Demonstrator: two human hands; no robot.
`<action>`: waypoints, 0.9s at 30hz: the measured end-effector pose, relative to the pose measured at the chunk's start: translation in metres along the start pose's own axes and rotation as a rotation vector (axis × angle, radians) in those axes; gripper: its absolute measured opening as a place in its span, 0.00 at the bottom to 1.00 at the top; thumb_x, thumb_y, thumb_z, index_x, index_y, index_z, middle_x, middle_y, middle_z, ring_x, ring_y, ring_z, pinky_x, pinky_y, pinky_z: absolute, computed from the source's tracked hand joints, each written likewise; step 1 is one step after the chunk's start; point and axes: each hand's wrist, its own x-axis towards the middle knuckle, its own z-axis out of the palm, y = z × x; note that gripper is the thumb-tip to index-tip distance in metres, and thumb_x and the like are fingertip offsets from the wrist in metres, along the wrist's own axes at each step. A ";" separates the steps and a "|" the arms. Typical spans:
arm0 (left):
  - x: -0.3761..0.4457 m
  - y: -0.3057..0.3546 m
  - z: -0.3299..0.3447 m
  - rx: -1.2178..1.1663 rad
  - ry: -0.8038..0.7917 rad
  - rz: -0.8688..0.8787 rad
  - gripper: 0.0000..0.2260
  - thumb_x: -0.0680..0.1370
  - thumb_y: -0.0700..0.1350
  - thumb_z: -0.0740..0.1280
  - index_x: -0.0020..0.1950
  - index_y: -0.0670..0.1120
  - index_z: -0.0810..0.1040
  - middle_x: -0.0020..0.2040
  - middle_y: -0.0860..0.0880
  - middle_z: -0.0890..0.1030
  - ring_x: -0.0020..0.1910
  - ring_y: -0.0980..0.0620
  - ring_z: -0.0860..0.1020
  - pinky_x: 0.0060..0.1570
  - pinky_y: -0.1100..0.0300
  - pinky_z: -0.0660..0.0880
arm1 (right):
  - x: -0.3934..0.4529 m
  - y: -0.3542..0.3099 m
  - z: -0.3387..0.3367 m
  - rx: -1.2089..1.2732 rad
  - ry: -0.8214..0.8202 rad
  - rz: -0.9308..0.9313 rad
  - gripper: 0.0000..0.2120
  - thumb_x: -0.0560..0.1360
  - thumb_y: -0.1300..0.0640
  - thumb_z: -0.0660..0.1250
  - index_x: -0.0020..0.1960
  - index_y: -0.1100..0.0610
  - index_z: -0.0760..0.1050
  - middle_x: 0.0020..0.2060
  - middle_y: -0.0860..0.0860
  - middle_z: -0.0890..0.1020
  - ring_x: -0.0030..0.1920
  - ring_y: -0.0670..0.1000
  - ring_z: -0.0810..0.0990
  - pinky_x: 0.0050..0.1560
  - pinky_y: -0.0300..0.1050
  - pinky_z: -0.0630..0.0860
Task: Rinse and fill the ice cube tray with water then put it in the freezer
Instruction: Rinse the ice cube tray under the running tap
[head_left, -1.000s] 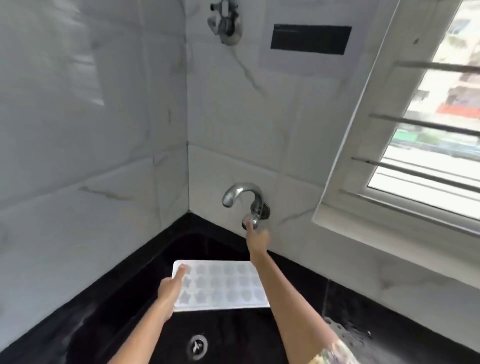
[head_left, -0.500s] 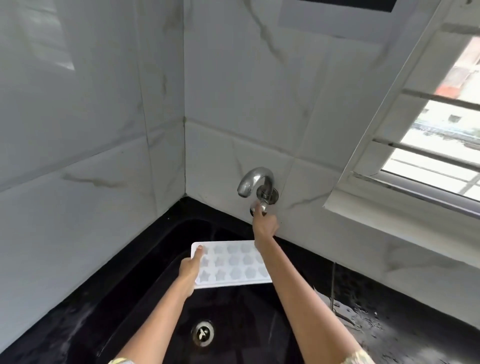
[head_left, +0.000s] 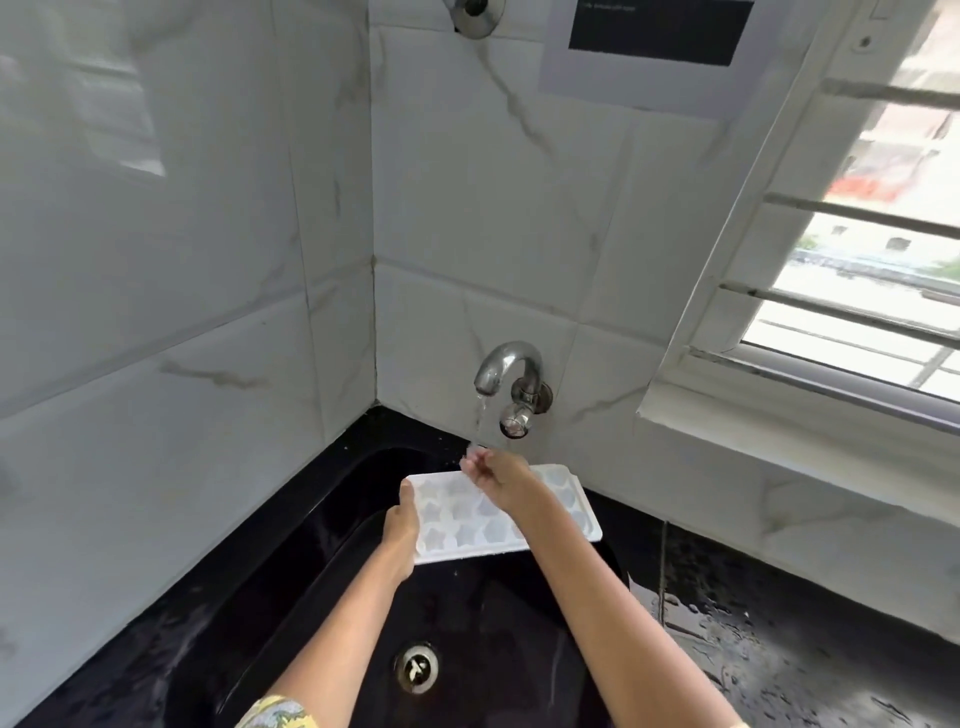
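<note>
A white ice cube tray (head_left: 569, 506) with star and round moulds is held level over the black sink (head_left: 322, 525), just below the wall tap (head_left: 506, 366). My left hand (head_left: 401, 525) grips the tray's left edge, thumb on top. A thin stream of water (head_left: 480, 421) runs from the spout onto the fingers of my right hand (head_left: 498, 480), which hovers over the tray's far middle with fingers loosely curled and holds nothing. The tap knob (head_left: 514, 423) hangs free below the spout.
The sink drain (head_left: 416, 667) lies near the front. A wet black counter (head_left: 779, 639) runs to the right under a white window sill (head_left: 779, 431). Marble-tiled walls meet in the corner behind the sink. Another fitting (head_left: 474, 13) is high on the wall.
My right hand has left the tap knob and dropped under the spout. Water now flows. The tray stays in my left hand under the tap.
</note>
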 end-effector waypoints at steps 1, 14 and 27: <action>-0.002 0.001 0.004 -0.004 -0.002 0.006 0.28 0.82 0.57 0.49 0.73 0.38 0.63 0.71 0.41 0.69 0.70 0.42 0.67 0.69 0.52 0.63 | -0.003 0.002 0.000 -0.095 -0.010 -0.032 0.16 0.78 0.73 0.47 0.37 0.67 0.68 0.30 0.55 0.67 0.29 0.50 0.65 0.21 0.36 0.72; -0.017 0.020 0.023 -0.033 -0.030 0.091 0.26 0.83 0.54 0.50 0.64 0.34 0.74 0.54 0.37 0.80 0.57 0.39 0.78 0.52 0.52 0.74 | -0.028 0.039 -0.033 -1.840 -0.182 -1.042 0.23 0.74 0.55 0.53 0.67 0.60 0.62 0.56 0.60 0.78 0.59 0.61 0.70 0.59 0.57 0.60; -0.028 0.027 0.023 -0.060 -0.038 0.140 0.26 0.83 0.54 0.50 0.61 0.33 0.76 0.50 0.38 0.80 0.50 0.42 0.78 0.43 0.56 0.73 | -0.038 0.042 -0.022 -1.895 -0.154 -1.045 0.25 0.78 0.57 0.53 0.74 0.52 0.53 0.73 0.53 0.61 0.71 0.62 0.57 0.69 0.65 0.48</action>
